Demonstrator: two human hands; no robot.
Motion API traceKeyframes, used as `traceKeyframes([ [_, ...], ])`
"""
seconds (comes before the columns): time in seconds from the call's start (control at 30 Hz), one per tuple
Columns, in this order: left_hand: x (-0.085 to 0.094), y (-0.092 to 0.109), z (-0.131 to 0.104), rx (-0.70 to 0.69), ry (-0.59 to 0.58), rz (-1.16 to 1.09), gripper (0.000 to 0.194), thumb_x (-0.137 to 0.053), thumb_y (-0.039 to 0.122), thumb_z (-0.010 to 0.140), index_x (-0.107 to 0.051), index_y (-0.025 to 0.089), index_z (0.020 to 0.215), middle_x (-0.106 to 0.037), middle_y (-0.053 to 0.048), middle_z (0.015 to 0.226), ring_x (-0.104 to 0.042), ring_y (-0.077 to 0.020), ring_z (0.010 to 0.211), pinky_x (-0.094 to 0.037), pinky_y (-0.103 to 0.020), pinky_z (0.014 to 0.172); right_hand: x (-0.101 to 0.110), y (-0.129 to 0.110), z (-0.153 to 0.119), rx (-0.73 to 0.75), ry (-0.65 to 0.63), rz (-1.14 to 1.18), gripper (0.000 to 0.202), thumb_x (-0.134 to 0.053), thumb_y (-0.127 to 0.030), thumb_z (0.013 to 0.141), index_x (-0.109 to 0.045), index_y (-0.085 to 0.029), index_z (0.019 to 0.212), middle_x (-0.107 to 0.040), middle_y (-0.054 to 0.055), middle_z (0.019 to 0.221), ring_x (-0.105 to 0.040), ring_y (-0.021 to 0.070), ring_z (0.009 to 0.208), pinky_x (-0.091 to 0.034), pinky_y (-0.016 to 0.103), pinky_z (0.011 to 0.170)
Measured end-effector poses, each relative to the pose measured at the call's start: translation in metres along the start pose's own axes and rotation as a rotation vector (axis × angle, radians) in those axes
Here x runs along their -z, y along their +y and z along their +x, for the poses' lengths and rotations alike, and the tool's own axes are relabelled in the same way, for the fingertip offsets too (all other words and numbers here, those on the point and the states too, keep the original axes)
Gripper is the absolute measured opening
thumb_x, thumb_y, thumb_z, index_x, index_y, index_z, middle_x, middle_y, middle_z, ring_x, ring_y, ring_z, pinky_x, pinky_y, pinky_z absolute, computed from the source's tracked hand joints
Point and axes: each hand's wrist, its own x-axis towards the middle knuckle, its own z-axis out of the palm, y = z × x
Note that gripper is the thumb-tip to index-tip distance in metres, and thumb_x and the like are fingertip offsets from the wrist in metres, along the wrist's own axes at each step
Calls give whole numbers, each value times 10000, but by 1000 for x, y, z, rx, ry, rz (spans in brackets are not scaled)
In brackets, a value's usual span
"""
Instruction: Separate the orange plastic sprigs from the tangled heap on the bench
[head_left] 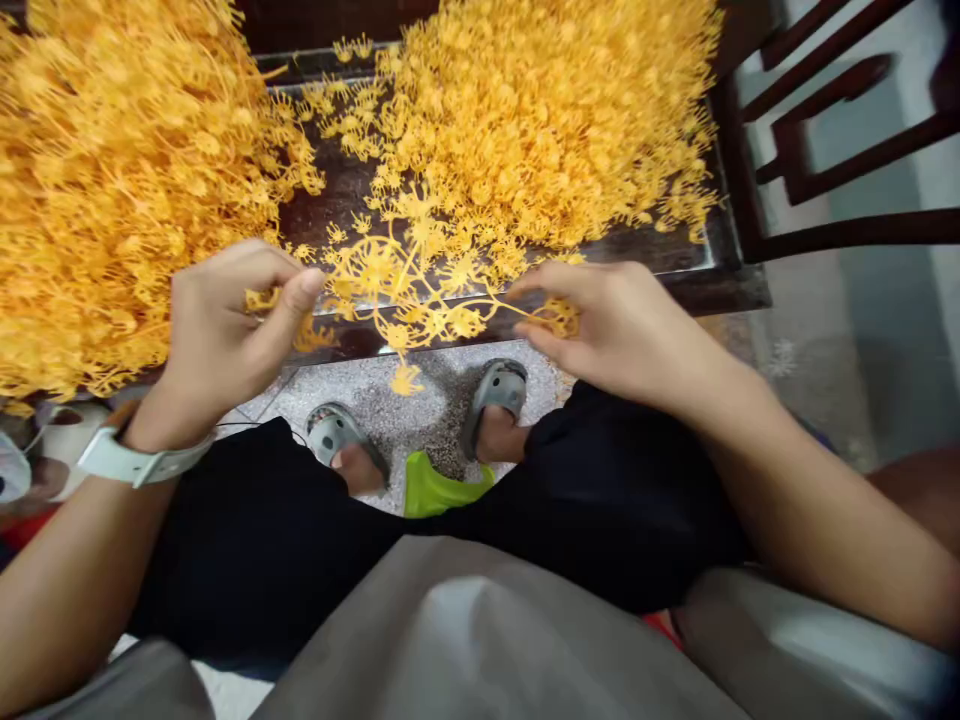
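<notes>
Between my hands, above the near edge of the table, is a yellow plastic flower sprig (442,310) with thin curved stems and small spiky blossoms. My right hand (600,305) pinches the sprig's stem at its right end, thumb and forefinger closed. My left hand (236,325) is curled, with its thumb against the forefinger. Yellow blossom bits (261,300) show among its fingers, and others stick out beneath the thumb. Whether these bits join the sprig, I cannot tell. The wrist on that side wears a pale watch strap.
A big heap of yellow plastic flowers (112,180) rises at the left. Another heap (555,120) covers the right part of the dark wooden table (330,190), with loose blossoms between them. A dark wooden chair (810,240) stands at the right. Below are feet in grey clogs and a lime-green object (442,490).
</notes>
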Motion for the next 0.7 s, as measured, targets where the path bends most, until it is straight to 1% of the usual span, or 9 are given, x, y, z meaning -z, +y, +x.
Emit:
traceKeyframes([
  [0.07,-3,11,2,182,94,-238,365,-753,415,1002,-663,196,726,-723,-23,805,-626,-152,719,-436,-324,640,0,-8,-2,100,-17,148,401,-782,-490,908,-710,-207,1183,-723,93,970,-652,273,847,-460,373,747],
  [0.1,-6,17,1,244,139,-319,431,-773,447,992,-626,192,678,-720,-16,786,-617,-142,704,-433,-323,629,0,-13,-3,124,-53,204,464,-801,-575,885,-702,-216,1160,-711,76,947,-641,259,830,-456,359,727],
  [0.17,-14,31,0,317,220,-398,549,-821,457,961,-521,184,592,-679,8,695,-578,-116,648,-426,-314,615,-2,-22,-5,131,-127,354,498,-768,-682,890,-689,-228,1077,-672,42,872,-600,222,771,-433,335,682],
  [0.23,-24,44,-2,343,254,-463,565,-872,392,922,-481,178,576,-675,24,671,-587,-103,643,-454,-305,638,-6,-29,-5,92,-146,511,484,-659,-720,962,-674,-237,990,-632,23,817,-558,194,736,-416,325,663],
  [0.3,-34,55,-3,348,237,-543,504,-910,346,878,-515,183,610,-718,21,725,-645,-116,681,-491,-305,661,-14,-31,-2,58,-110,632,489,-594,-719,1004,-671,-240,943,-614,18,803,-539,187,749,-413,322,671],
  [0.33,-38,59,-4,350,211,-570,475,-920,347,862,-534,190,634,-741,12,762,-682,-133,714,-509,-311,668,-18,-31,1,60,-88,672,480,-614,-712,995,-677,-239,941,-616,18,812,-540,188,770,-417,321,683],
  [0.47,-48,71,-5,383,82,-558,435,-915,382,843,-541,211,703,-798,-48,915,-769,-213,881,-579,-345,724,-36,-27,12,121,-42,773,413,-811,-615,873,-693,-221,913,-630,11,835,-546,179,803,-424,319,717],
  [0.57,-51,70,-6,376,93,-455,386,-876,313,854,-544,208,688,-782,-41,888,-736,-183,802,-549,-314,671,-38,-29,12,77,-30,863,367,-807,-532,885,-638,-213,819,-581,-9,766,-505,150,737,-403,308,681],
  [0.7,-51,66,-8,369,133,-305,278,-810,140,782,-563,208,673,-723,3,794,-653,-145,703,-491,-294,624,-29,-37,4,33,-77,925,327,-815,-406,865,-567,-214,770,-546,-21,725,-471,132,695,-407,300,651],
])
